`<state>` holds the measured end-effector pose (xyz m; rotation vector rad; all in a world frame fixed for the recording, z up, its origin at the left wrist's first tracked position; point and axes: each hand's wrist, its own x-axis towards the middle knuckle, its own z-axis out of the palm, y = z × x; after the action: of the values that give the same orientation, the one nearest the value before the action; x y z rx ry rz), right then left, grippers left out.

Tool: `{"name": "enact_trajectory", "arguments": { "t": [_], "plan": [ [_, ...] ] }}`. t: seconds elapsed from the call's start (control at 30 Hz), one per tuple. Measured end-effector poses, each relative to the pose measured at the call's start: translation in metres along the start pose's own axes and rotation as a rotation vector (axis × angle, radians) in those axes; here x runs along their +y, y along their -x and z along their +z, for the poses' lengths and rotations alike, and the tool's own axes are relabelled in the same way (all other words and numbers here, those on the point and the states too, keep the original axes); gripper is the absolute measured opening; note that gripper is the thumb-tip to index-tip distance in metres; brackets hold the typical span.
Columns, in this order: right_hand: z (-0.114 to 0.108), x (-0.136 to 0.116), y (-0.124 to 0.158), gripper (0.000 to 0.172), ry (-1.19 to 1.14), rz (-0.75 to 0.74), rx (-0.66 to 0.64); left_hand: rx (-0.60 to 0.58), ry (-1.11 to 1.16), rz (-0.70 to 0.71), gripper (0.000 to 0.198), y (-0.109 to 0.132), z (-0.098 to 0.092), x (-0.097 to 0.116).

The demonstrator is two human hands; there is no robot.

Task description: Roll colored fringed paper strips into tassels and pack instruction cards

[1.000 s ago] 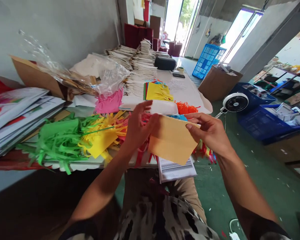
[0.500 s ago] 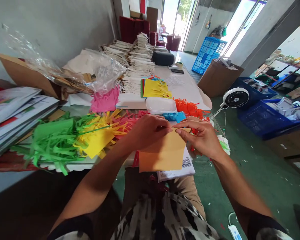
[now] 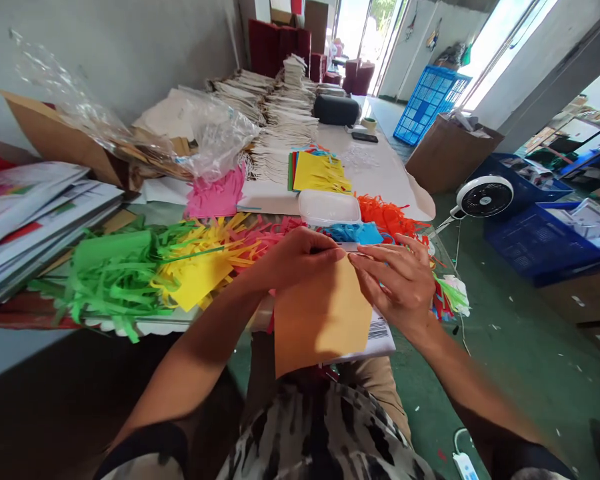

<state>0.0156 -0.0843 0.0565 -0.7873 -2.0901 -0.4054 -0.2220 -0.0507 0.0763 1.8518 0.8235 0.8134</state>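
Note:
I hold an orange paper sheet (image 3: 320, 317) upright at the table's near edge. My left hand (image 3: 293, 257) is closed, pinching the sheet's top left corner. My right hand (image 3: 397, 283) pinches the top edge with thumb and forefinger, its other fingers spread. Behind the sheet lies a white paper with a barcode (image 3: 380, 333). Fringed cut paper lies just beyond: green (image 3: 113, 280), yellow (image 3: 200, 267), pink-red (image 3: 265, 237), blue (image 3: 355, 233) and orange (image 3: 387, 213).
A clear plastic box (image 3: 329, 207), a stack of coloured sheets topped with yellow (image 3: 320, 172), a pink fringed piece (image 3: 215, 197) and piles of white paper bags (image 3: 285, 113) fill the table. A small fan (image 3: 483, 199), blue crates (image 3: 427, 103) and a cardboard box (image 3: 450, 157) stand on the green floor at right.
Both hands brought the orange sheet down and toward me. It turned from tilted landscape to hanging upright, and both hands now pinch its top edge close together.

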Motion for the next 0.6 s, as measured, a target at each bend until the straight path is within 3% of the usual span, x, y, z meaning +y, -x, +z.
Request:
{"name": "enact_trajectory", "arguments": {
  "t": [0.2, 0.3, 0.43, 0.53, 0.6],
  "plan": [
    [0.004, -0.006, -0.005, 0.02, -0.123, 0.122, -0.032, -0.024, -0.005, -0.01, 0.045, 0.0, 0.0, -0.006],
    [0.002, -0.006, -0.009, 0.01, -0.341, 0.301, -0.001, -0.016, -0.142, -0.067, 0.046, 0.004, -0.017, -0.01],
    [0.001, 0.011, -0.01, 0.002, -0.629, 0.603, 0.134, -0.043, -0.242, -0.181, 0.04, 0.013, -0.08, -0.024],
    [0.009, 0.028, -0.004, 0.01, -0.731, 0.773, 0.066, 0.021, -0.406, -0.23, 0.039, 0.013, -0.136, -0.051],
    [0.019, 0.037, 0.0, 0.018, -0.791, 0.857, -0.022, 0.074, -0.517, -0.247, 0.042, 0.008, -0.162, -0.071]
  ]
}}
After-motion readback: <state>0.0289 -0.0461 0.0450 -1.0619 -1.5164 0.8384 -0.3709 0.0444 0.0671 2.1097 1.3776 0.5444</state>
